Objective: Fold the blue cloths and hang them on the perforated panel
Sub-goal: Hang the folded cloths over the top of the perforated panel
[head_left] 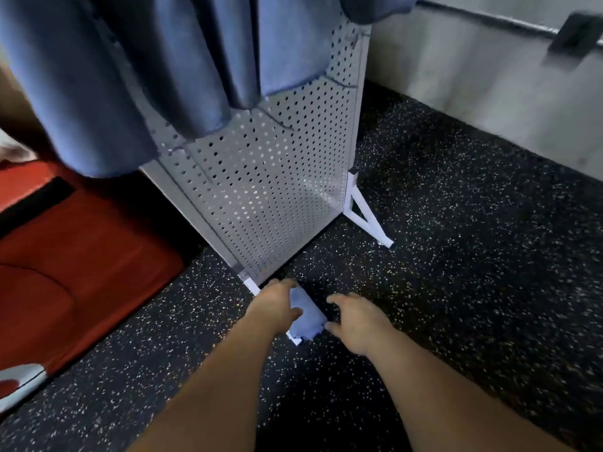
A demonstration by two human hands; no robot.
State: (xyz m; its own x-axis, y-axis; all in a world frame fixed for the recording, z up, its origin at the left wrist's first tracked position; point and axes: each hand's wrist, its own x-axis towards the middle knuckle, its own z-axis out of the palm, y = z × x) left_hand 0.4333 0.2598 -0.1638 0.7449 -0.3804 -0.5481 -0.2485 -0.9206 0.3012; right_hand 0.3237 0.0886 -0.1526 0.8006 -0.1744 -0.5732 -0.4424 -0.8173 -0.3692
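**Operator:** Location of the folded blue cloth?

**Inspector:** On the speckled floor, at the near left corner of the perforated panel. It lies between both hands and partly covers the panel's white foot bar.

**Operator:** Orientation?

**Inspector:** The long axis runs away from the person, with the far end angled slightly left. This is roughly parallel to the foot bar. The near end sits at the tip of that bar.

**Operator:** Appearance?

**Inspector:** A small, flat, compact rectangle in pale blue. The right edge is straight and the near edge slightly uneven. Motion blur hides the layer count.

**Operator:** Left hand?

**Inspector:** It grasps the cloth. The thumb lies across the top face and the fingers curl round the far left end.

**Operator:** Right hand?

**Inspector:** Its fingers are spread and relaxed, holding nothing. The thumb tip is at the cloth's right edge, but contact cannot be confirmed.

**Operator:** Other items?

**Inspector:** The hanging blue cloths are darker and drape over the panel's upper part. A red cushion lies to the left. A grey wall carrying a black rail stands to the right.
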